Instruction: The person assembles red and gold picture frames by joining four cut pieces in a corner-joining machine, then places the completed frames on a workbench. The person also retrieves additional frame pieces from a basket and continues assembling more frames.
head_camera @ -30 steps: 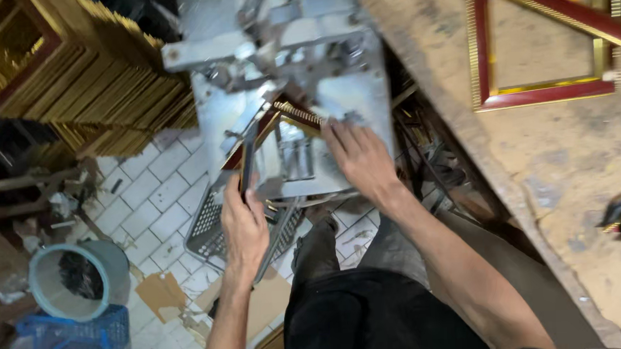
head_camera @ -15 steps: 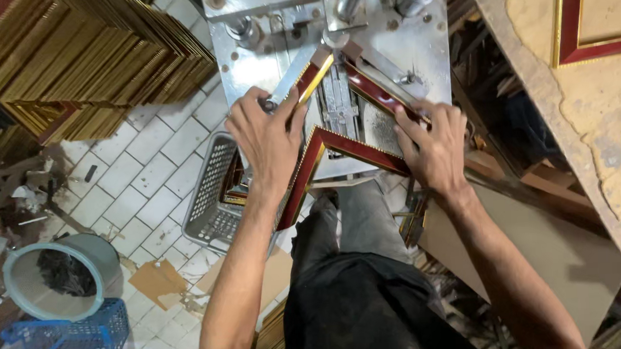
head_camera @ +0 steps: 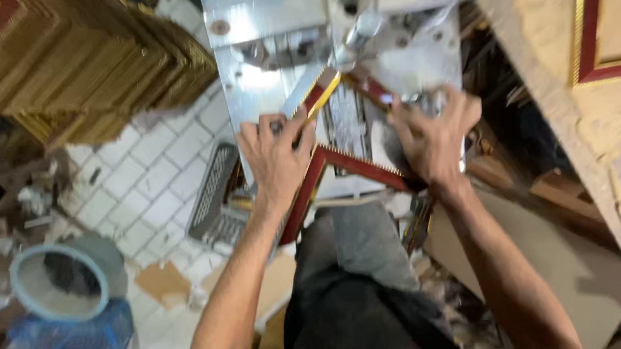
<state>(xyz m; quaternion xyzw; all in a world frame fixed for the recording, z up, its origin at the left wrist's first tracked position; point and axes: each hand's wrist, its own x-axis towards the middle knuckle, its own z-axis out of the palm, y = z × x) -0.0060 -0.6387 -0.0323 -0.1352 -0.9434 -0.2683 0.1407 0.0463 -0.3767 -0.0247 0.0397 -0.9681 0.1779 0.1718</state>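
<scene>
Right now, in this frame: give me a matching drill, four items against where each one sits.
Items:
1. left hand
2. right hand
3. round bucket
4. stack of gold mouldings

Places:
A. top left, beside the metal machine
B. bottom left, on the floor
C. on the right side of the red and gold frame
D. on the frame's left side

Pairs: 1-D, 2-C, 3-B, 4-A

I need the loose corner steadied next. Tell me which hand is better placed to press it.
Probably left. The left hand already lies on the red-and-gold wooden picture frame near its upper corner on the grey metal machine; the right hand grips the right side rail.
</scene>
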